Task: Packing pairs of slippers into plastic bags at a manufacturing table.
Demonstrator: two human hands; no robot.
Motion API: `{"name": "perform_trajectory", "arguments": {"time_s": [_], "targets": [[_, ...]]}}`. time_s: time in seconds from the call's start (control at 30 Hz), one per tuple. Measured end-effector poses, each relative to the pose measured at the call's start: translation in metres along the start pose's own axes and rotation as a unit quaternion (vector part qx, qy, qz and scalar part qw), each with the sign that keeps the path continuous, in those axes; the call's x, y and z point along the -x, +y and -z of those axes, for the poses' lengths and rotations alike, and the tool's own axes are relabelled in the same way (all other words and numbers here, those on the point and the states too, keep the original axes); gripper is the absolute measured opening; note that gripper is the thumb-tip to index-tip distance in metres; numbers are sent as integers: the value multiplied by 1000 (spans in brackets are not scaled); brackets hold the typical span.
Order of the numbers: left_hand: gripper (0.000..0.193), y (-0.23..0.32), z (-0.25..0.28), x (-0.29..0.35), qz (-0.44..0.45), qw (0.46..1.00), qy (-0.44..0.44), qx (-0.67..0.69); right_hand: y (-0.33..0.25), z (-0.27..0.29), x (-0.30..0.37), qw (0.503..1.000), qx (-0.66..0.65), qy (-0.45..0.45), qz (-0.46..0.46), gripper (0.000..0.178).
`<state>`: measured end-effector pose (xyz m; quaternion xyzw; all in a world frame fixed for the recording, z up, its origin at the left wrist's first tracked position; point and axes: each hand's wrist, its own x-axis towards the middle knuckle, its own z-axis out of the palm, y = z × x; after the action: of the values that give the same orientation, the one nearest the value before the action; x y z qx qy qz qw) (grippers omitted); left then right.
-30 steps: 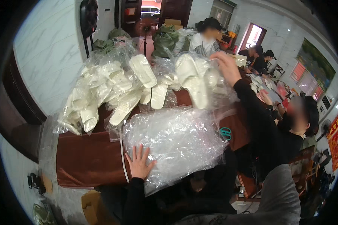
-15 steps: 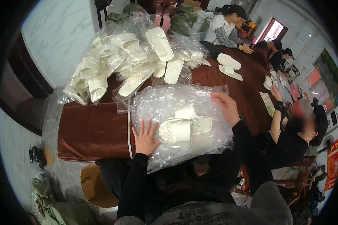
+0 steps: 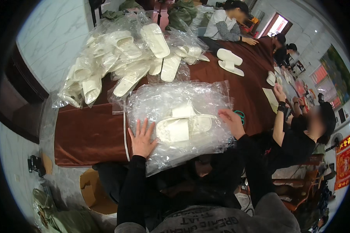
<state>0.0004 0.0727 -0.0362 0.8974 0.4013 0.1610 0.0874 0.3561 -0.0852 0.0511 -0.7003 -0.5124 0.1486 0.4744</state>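
A pair of white slide sandals [image 3: 173, 131] lies inside a large clear plastic bag [image 3: 146, 103], which is spread flat before me on the brown-covered table. My left hand [image 3: 143, 139] presses flat on the bag's left side, its fingers spread. At the right edge of the bag is my right hand [image 3: 232, 123], its fingers curled in on the plastic; the fingertips are partly unclear. Green-handled scissors [image 3: 240, 116] lie just beyond that hand.
Several bagged white slides [image 3: 122, 58] are heaped at the back left. An unbagged pair [image 3: 230, 62] rests farther right on the brown cloth [image 3: 89, 134]. A co-worker [image 3: 299, 128] sits at right, another person [image 3: 227, 25] at the back. A cardboard box [image 3: 95, 190] stands on the floor.
My right hand has slid toward me along the bag's right edge, and the scissors show more fully. My left hand stays flat on the bag. The whole view has shifted slightly.
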Motion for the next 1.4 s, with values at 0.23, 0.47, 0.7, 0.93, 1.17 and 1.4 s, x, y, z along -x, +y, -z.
{"name": "perform_trajectory", "arguments": {"time_s": [0.23,0.47,0.7,0.93,1.17,1.4], "targets": [[85,1,1,-1,10,1000,-18,-12,-15,-11,-12,984,-8,-18,-179,25],[87,-1,2,2,7,1000,-15,-19,-26,-16,0,901,-350,73,-246,20],[85,-1,0,0,-1,1000,0,-16,0,-15,-3,926,-86,-100,-353,30],[84,2,0,1,11,999,-21,-30,18,-47,11,919,-212,-20,-331,41],[79,-8,-7,3,3,999,-18,-50,3,-48,18,879,-372,-18,-297,41],[76,-8,-11,1,-3,999,1,-39,12,-49,12,871,-348,-28,-344,36]]}}
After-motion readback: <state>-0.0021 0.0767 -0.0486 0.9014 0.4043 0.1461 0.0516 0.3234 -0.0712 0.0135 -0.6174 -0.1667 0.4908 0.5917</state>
